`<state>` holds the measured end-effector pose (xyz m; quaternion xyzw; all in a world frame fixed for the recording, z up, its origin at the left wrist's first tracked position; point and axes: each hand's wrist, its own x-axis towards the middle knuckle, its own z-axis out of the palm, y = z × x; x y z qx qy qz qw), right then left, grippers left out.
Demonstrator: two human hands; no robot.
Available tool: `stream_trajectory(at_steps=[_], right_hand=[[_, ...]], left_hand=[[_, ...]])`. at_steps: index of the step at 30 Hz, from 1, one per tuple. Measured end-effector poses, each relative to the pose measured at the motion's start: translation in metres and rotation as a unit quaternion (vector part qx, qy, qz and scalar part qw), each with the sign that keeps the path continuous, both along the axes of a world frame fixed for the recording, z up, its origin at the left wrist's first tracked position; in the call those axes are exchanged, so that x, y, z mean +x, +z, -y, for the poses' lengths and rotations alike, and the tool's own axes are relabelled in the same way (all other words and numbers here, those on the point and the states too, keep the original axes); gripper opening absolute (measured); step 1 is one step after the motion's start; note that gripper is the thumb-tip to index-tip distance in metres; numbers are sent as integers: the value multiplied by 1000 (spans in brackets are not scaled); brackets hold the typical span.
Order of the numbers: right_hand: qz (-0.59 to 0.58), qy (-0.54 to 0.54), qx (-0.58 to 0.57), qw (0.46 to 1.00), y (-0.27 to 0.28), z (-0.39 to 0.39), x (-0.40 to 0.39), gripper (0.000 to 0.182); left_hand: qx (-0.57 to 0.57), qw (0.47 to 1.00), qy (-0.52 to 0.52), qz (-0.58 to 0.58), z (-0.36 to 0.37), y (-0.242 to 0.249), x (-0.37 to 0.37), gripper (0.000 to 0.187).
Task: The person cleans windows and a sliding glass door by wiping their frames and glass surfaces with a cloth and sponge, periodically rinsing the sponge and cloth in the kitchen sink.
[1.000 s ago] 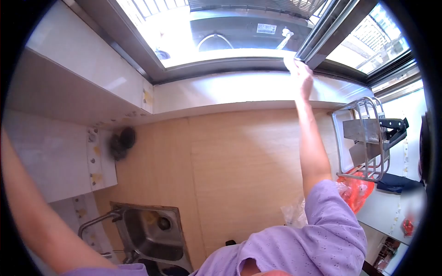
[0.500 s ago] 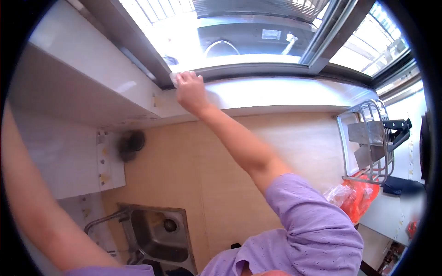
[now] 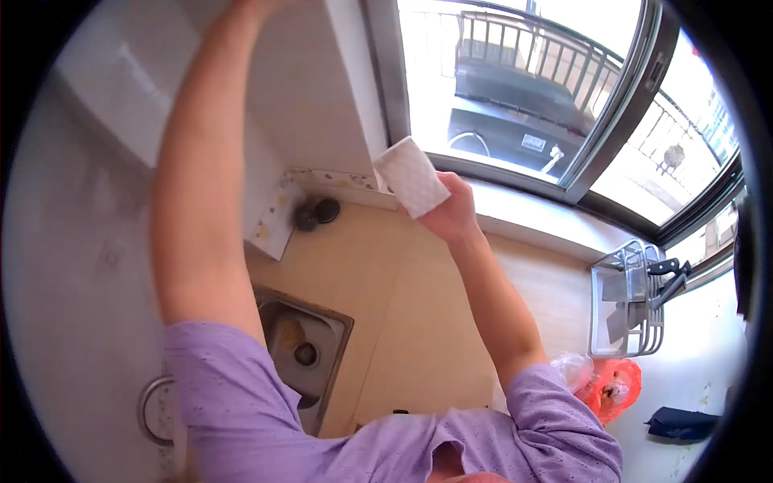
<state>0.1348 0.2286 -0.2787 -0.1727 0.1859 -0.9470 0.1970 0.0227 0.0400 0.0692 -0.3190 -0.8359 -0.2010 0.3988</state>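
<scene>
My right hand [image 3: 453,211] is closed on a folded white paper towel [image 3: 411,175] with a quilted pattern. The towel is raised in front of the window frame's lower left corner, apart from the counter below. Reaching up along the left side, my left arm ends at the top edge of the view. Only the base of my left hand [image 3: 259,6] shows there, near a white wall or cabinet surface, and its fingers are cut off.
A steel sink [image 3: 342,322] lies below, with dark round objects [image 3: 316,212] in the counter's far corner. On the right stand a knife rack [image 3: 596,310] and a red plastic bag [image 3: 618,386]. The sliding window [image 3: 573,193] is beyond the white sill [image 3: 531,224].
My right hand has lifted the paper towel off the window frame's lower corner. My left arm has swung upward. The view has turned and shifted left.
</scene>
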Motion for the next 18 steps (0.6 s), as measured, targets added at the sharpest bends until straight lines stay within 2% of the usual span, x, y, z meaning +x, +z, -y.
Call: stream_trajectory(at_steps=[1,3,4,6,7,8,11,14,17,18], right_hand=[[-15,9,-5,1000,18,3,17,53],[-39,26,-19,999,45,6,53,55],[-121,-83,147,978,49,5,69,55],[-103,2,13,995,64,14,92,55],[-95,49,-51,993,72,19,101,55],[-81,56,-53,994,73,26,106,55],[-103,119,-64,985,74,64,129,54],[-71,174,-90,978,59,122,174,54],[3,234,-43,971,14,180,232,53],[10,295,-89,951,-21,203,244,50]], left_hand=[[-1,997,-61,52,4,-6,51,110],[65,988,-70,120,30,-31,115,84],[98,980,-77,154,43,-50,140,73],[216,953,-180,114,73,-105,172,65],[271,925,-186,189,88,-134,195,63],[325,889,-188,262,104,-166,218,60],[382,813,-182,399,128,-258,295,63],[451,780,-172,399,126,-316,378,62],[567,740,-140,333,125,-357,453,63],[599,729,-124,307,129,-372,470,64]])
